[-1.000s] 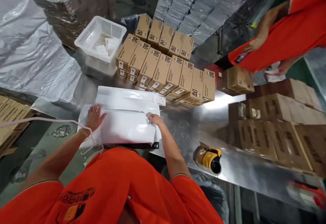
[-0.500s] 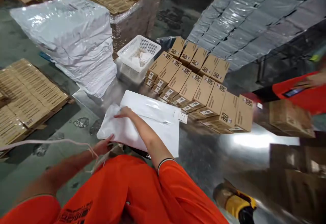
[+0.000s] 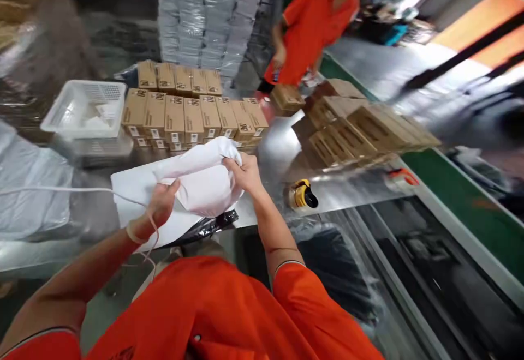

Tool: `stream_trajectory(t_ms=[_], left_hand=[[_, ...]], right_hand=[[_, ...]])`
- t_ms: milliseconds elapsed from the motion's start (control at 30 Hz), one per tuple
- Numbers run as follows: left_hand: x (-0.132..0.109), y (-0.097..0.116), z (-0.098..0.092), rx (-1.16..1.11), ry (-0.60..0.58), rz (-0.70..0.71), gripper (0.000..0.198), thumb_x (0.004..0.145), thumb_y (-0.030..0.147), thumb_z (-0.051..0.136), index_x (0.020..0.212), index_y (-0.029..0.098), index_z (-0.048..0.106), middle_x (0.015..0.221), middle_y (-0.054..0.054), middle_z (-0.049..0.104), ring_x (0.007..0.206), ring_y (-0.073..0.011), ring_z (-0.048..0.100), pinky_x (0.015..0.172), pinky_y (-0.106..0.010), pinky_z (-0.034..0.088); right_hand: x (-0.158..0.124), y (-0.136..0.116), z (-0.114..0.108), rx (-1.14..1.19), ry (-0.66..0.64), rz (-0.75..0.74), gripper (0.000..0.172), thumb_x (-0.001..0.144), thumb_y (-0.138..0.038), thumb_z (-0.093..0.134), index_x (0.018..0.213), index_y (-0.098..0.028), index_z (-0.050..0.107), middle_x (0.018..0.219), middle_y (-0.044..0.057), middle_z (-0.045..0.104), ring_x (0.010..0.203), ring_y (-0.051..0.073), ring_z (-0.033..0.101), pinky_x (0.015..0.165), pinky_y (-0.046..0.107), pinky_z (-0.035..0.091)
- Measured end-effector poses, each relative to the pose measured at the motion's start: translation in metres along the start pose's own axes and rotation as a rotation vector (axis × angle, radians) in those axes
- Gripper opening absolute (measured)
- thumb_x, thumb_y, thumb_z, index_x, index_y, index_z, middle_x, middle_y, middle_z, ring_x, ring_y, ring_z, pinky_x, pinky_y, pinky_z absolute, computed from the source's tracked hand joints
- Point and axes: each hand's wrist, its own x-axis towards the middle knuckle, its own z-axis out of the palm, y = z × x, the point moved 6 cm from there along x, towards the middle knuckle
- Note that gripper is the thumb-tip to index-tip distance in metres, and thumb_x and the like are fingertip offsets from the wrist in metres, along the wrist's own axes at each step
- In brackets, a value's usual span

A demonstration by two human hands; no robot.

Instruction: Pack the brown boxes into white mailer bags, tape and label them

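Observation:
A white plastic bag (image 3: pixel 200 188) bulges in a rounded shape between my two hands. My left hand (image 3: pixel 164 201) pinches its near left side, thumb on top. At the right end my right hand (image 3: pixel 246 173) grips the gathered edge, with the thumb pointing inward. Beneath it lies a flat white sheet (image 3: pixel 135 191) on the metal table; I cannot tell whether it is part of the bag. Black plastic film (image 3: pixel 213 226) shows at the near edge. A pale cord (image 3: pixel 82 190) runs past my left wrist, which wears a band.
Small cardboard boxes (image 3: pixel 194 120) stand in rows behind the bag, beside a white basket (image 3: pixel 85 109) with papers inside. A yellow and black tape roll (image 3: pixel 303 195) sits to the right. Larger cartons (image 3: pixel 347 125) are stacked beyond it. A co-worker in orange (image 3: pixel 311 27) stands across the table.
My view has swung to the right. My right hand has left the flat white surface and grips the right end of the raised, bulging bag; my left hand now pinches its near side.

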Motion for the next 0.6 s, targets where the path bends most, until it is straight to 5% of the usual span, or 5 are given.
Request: stream_trajectory(t_ms=[200, 267, 367, 467, 600], left_hand=[[0.054, 0.103, 0.166, 0.002, -0.36, 0.407, 0.11, 0.063, 0.06, 0.1, 0.155, 0.025, 0.051, 0.164, -0.016, 0.063, 0.154, -0.0348, 0.061, 0.129, -0.05, 0.053], [0.049, 0.098, 0.228, 0.127, -0.518, 0.425, 0.109, 0.055, 0.052, 0.104, 0.15, 0.024, 0.059, 0.157, -0.015, 0.069, 0.15, -0.0381, 0.064, 0.126, -0.053, 0.054], [0.038, 0.061, 0.302, 0.327, -0.542, 0.31, 0.057, 0.065, 0.04, 0.094, 0.114, 0.017, 0.076, 0.119, -0.013, 0.082, 0.12, -0.0393, 0.076, 0.112, -0.054, 0.06], [0.038, 0.026, 0.334, 0.372, -0.362, 0.137, 0.02, 0.074, 0.036, 0.077, 0.082, 0.018, 0.073, 0.087, -0.009, 0.078, 0.097, -0.0343, 0.076, 0.099, -0.049, 0.062], [0.052, 0.016, 0.334, 0.301, -0.18, 0.084, 0.021, 0.072, 0.039, 0.075, 0.079, 0.019, 0.072, 0.079, -0.004, 0.074, 0.089, -0.0283, 0.072, 0.095, -0.046, 0.063]], right_hand=[[-0.086, 0.076, -0.132, -0.024, 0.584, 0.229, 0.049, 0.106, -0.054, 0.064, 0.069, -0.025, 0.05, 0.067, -0.003, 0.046, 0.068, 0.016, 0.047, 0.065, 0.029, 0.043], [-0.101, 0.107, -0.141, -0.092, 0.577, 0.354, 0.043, 0.106, -0.046, 0.063, 0.07, -0.025, 0.053, 0.07, -0.002, 0.053, 0.07, 0.017, 0.052, 0.068, 0.03, 0.047], [-0.113, 0.153, -0.144, -0.209, 0.331, 0.504, 0.036, 0.104, -0.034, 0.067, 0.07, -0.023, 0.061, 0.077, 0.001, 0.064, 0.079, 0.02, 0.062, 0.079, 0.031, 0.053], [-0.134, 0.185, -0.177, -0.267, 0.145, 0.407, 0.012, 0.1, -0.03, 0.078, 0.097, -0.019, 0.079, 0.103, 0.008, 0.079, 0.103, 0.023, 0.069, 0.097, 0.032, 0.056], [-0.221, 0.236, -0.274, -0.487, 0.302, 0.506, 0.038, 0.102, -0.036, 0.078, 0.134, -0.017, 0.078, 0.13, 0.018, 0.077, 0.12, 0.029, 0.07, 0.106, 0.036, 0.056]])
